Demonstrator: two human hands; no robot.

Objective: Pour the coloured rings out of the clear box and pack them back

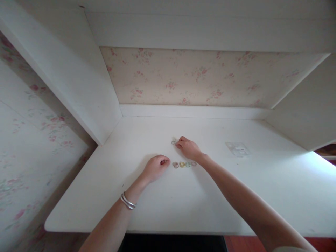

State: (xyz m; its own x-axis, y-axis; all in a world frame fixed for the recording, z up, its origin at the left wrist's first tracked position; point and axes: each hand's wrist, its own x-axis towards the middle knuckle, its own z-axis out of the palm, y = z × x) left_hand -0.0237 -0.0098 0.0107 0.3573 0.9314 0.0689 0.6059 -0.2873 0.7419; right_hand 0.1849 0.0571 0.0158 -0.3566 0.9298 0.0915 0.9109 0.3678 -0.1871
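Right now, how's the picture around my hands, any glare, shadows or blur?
Head view, lighting: pale glare on the smooth white desk at far right; head view, shadows: soft one left of your bare left hand; head view, sharpness: the row of small, round, tinted pieces too soft for fine detail, the flat, clear plastic case nearly blending in.

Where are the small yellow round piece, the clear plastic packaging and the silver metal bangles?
Small yellow round piece (182, 164), head view: its middle.
Clear plastic packaging (238, 149), head view: its middle.
Silver bangles (127, 201), head view: band's outer side.
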